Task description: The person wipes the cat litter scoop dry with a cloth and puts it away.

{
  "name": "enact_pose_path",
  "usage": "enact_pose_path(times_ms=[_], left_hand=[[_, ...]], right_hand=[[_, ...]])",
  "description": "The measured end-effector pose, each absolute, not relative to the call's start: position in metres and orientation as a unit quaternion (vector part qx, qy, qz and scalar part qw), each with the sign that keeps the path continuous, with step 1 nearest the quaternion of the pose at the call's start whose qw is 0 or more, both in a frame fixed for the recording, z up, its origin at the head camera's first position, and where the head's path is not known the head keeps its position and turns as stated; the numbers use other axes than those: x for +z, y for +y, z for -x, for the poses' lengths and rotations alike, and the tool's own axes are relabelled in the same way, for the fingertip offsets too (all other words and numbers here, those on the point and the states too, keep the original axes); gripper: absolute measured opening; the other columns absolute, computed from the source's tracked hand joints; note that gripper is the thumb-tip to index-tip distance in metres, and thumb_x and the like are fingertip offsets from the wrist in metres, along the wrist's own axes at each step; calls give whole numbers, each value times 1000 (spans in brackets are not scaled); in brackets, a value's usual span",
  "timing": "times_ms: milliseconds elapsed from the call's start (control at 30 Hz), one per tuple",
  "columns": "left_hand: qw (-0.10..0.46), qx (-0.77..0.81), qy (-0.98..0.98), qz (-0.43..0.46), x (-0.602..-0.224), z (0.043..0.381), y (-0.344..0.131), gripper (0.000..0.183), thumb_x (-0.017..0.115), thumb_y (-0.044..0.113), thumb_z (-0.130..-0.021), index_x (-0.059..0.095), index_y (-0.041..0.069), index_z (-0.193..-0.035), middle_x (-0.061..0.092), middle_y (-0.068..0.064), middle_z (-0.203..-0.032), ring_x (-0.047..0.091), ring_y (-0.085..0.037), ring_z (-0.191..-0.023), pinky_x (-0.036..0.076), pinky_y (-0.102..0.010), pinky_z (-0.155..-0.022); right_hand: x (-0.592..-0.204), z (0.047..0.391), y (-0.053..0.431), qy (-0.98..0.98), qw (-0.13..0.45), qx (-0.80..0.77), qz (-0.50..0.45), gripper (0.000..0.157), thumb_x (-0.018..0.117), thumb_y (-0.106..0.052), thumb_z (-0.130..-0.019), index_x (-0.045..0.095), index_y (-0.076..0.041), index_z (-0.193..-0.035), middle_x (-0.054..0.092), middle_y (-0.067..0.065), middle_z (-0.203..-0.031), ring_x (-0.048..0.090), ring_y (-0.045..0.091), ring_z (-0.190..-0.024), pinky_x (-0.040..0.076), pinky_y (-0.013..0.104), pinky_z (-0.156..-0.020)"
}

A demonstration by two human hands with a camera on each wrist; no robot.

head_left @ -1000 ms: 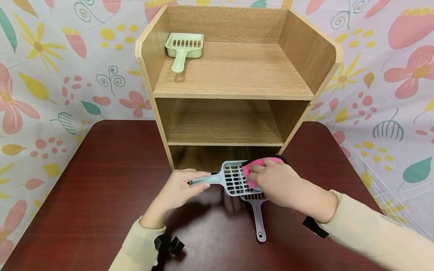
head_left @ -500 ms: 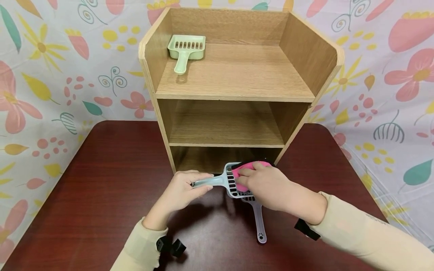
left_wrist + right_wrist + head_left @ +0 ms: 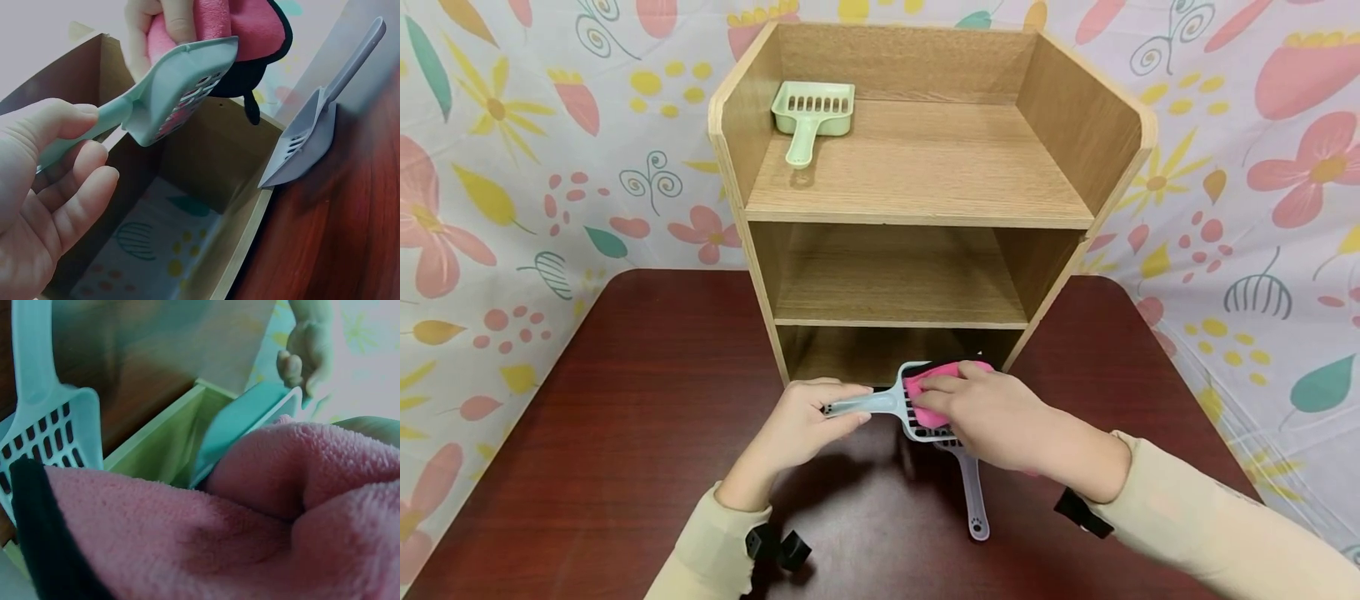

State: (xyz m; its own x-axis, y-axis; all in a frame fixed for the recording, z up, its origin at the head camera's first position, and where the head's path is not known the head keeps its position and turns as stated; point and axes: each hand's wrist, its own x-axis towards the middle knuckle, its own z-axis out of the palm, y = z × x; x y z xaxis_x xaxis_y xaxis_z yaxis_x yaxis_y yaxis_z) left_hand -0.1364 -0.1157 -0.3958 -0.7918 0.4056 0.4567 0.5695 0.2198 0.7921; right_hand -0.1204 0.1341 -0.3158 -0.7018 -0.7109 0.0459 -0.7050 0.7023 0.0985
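Pale-blue slotted scoop [image 3: 889, 402], glossy-handled, is pinched by the left grip [image 3: 805, 423] while the right grip [image 3: 992, 417] clasps pink cloth [image 3: 932, 417].

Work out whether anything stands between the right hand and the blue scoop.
Yes: the cloth lies between the right hand and the head of the blue scoop. The left hand grips its handle directly.
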Motion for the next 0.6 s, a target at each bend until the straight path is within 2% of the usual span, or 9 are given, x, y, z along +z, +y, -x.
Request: enact_pose_path(times_ms=[133,200,300,467,600], left_hand=[[75,-542,-779,308,-396,137,-118,26,74,5,-78,72,1,-104,72,-10,-94,62,-7,-80,52,-23,-71],[67,-551,-773,306,-396,137,-119,26,73,4,-79,71,-1,-104,72,-12,-93,63,-4,-74,52,-23,-67],[47,-575,-760,300,-394,136,-121,27,72,2,-79,70,-3,-106,70,-15,-91,65,-7,-63,54,-24,-59],[18,-605,-747,275,-394,136,-125,27,71,0,-80,69,-5,-106,68,-19,-92,65,-16,-55,55,-29,-52],[20,-611,-748,258,-395,136,-129,26,71,-1,-79,69,-4,-105,68,-19,-94,64,-17,-53,55,-29,-52]], right_hand=[[-315,120,143,-929,41,-25,-367,52,70,-2,-72,65,-23,-120,64,-7,-123,55,23,-94,52,33,-62],[-315,120,148,-932,47,-9,-360,50,70,-4,-74,65,-24,-120,64,-7,-123,54,22,-95,51,33,-61],[-316,120,156,-932,62,18,-356,45,71,-11,-78,64,-24,-121,63,-7,-125,54,21,-97,52,32,-63],[-325,121,173,-927,100,102,-347,48,65,-14,-85,57,-26,-130,57,-4,-133,55,20,-107,50,34,-78],[-339,120,185,-907,124,226,-334,54,61,-1,-84,54,-19,-134,52,4,-138,50,20,-123,36,22,-101]])
